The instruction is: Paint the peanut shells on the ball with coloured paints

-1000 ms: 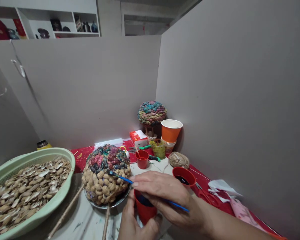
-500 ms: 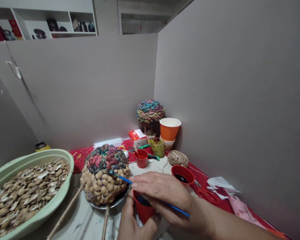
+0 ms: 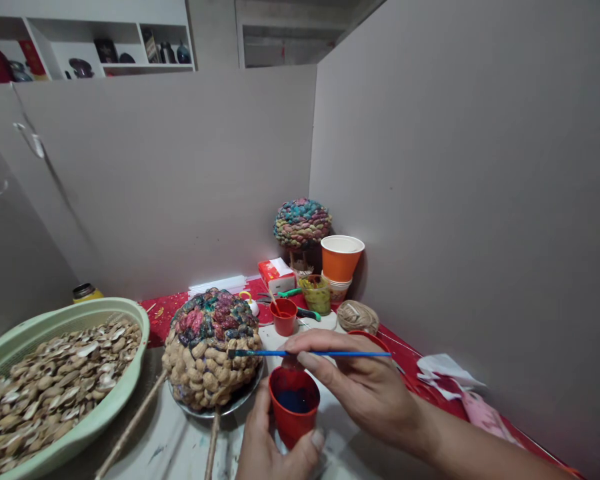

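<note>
A: What has the left grip [image 3: 275,463] got?
B: It's wrapped round a red cup [image 3: 294,427] with dark liquid inside.
A: And the right grip [image 3: 367,390]?
B: Clamped on a blue paintbrush [image 3: 320,354] — bristles aimed at nine o'clock, overlapping the peanut dome [image 3: 210,373]. I can't tell if they touch.
A: Where's that dome, exactly?
B: At ten o'clock from the cup, in a metal dish [image 3: 241,403] on the desk [image 3: 180,453]; coloured on top, plain peanuts below.
A: Other things around?
B: A green basket [image 3: 141,367] of shells at the dome's nine o'clock — and twine [image 3: 357,318] at one o'clock from the cup.
</note>
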Demonstrator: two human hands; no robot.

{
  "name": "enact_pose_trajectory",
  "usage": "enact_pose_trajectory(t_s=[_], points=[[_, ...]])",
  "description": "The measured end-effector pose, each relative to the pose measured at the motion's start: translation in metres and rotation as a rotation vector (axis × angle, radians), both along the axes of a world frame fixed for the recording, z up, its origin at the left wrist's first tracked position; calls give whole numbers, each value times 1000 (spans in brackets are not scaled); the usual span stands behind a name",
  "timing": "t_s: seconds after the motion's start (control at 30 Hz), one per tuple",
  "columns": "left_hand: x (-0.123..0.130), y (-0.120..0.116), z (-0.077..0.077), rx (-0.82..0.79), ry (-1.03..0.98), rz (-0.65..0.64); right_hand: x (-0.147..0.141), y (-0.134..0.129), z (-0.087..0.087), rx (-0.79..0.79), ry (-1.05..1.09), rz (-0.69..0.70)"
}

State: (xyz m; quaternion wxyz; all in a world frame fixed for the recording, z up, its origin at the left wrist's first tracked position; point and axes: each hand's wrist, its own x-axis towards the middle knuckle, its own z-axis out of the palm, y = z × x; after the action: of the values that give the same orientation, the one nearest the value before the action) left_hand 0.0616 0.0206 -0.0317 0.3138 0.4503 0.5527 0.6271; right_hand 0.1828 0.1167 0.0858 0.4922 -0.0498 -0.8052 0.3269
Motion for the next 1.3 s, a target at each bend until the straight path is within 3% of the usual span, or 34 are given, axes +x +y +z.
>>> enact_pose_trajectory(t_s=[0.13, 0.27, 0.47, 0.63, 0.9, 1.07, 1.3], points=[[0, -1, 2, -27, 35, 18, -7, 7, -7, -156, -1, 3], [0, -2, 4, -51, 63, 50, -6, 10, -6, -196, 42, -13], [1, -2, 13, -22, 55, 32, -5, 10, -5, -85, -2, 50], [2, -3, 17, -48, 55, 47, -5, 14, -6, -123, 18, 31], [1, -2, 11, -37, 62, 40, -3, 12, -4, 15, 15, 72], [1, -1, 7, -24, 47, 69, -2, 13, -4, -43, 50, 9], [3, 0, 8, 19, 14, 52, -6, 7, -3, 58, 40, 97]])
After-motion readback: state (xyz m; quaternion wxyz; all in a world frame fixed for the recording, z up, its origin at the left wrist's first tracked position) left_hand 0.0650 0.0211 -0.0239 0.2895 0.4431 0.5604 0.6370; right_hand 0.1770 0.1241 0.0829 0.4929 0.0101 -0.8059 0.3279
